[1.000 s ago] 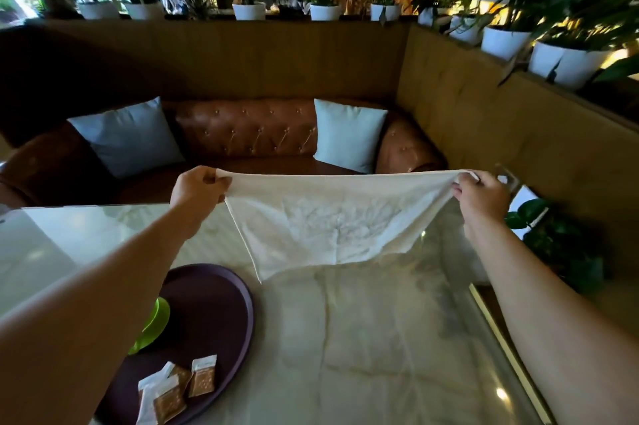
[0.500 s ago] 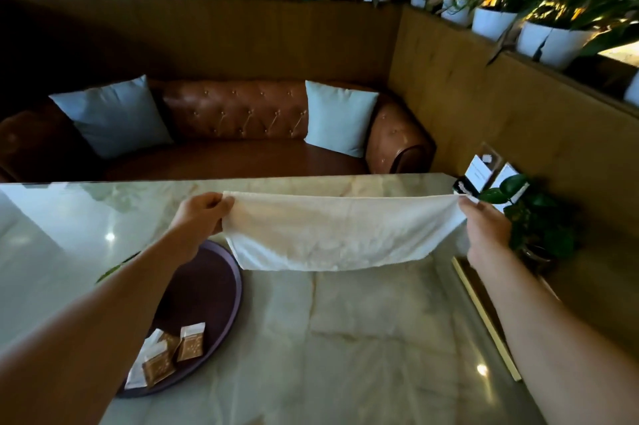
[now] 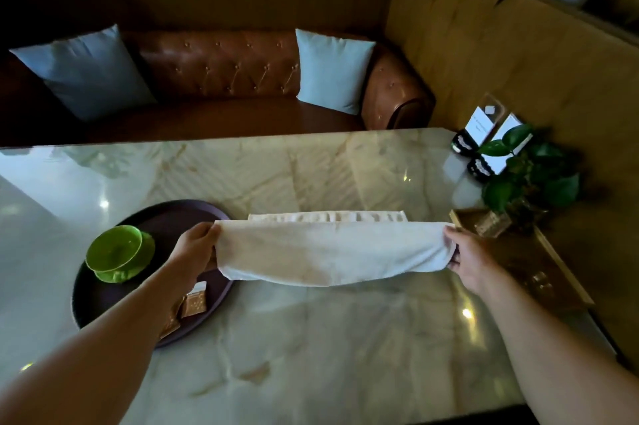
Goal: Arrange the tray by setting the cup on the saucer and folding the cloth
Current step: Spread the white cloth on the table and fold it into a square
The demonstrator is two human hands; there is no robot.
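With the cup (image 3: 114,249) already on its saucer (image 3: 129,265) in the tray (image 3: 103,303), I judge folding underway: left hand (image 3: 195,251) and right hand (image 3: 465,260) fingers clamp the cloth (image 3: 332,251) ends just above the counter (image 3: 311,338), next lowering it flat.

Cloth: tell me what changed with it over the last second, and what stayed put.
The cloth came down from in front of the sofa to just above the table; its far part now lies on the marble, doubled over. The left hand and right hand moved down with it and still pinch its two ends. The tray, the packets and the green cup on its saucer stayed put.
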